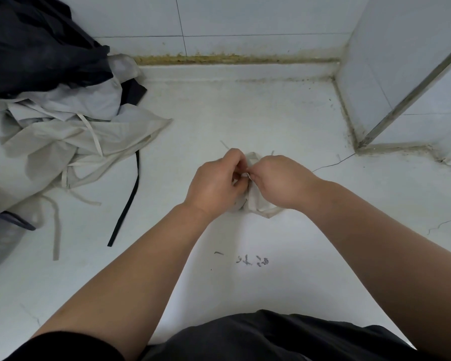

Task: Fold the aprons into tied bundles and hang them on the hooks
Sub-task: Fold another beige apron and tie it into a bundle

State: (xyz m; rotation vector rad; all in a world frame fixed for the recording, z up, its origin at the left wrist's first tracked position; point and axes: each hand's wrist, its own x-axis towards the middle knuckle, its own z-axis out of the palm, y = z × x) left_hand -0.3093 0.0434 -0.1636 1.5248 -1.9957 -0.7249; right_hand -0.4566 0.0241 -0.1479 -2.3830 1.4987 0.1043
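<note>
A small beige apron bundle sits on the white counter at the centre, mostly hidden under my hands. My left hand curls over its left side and pinches fabric or a strap at the top. My right hand meets it from the right, pinching a thin beige strap between thumb and fingers. A loop of strap shows at the bundle's lower right. No hooks are in view.
A heap of loose beige aprons with trailing straps lies at the left, dark aprons piled behind it. A black strap runs down the counter. Tiled walls close the back and the right corner.
</note>
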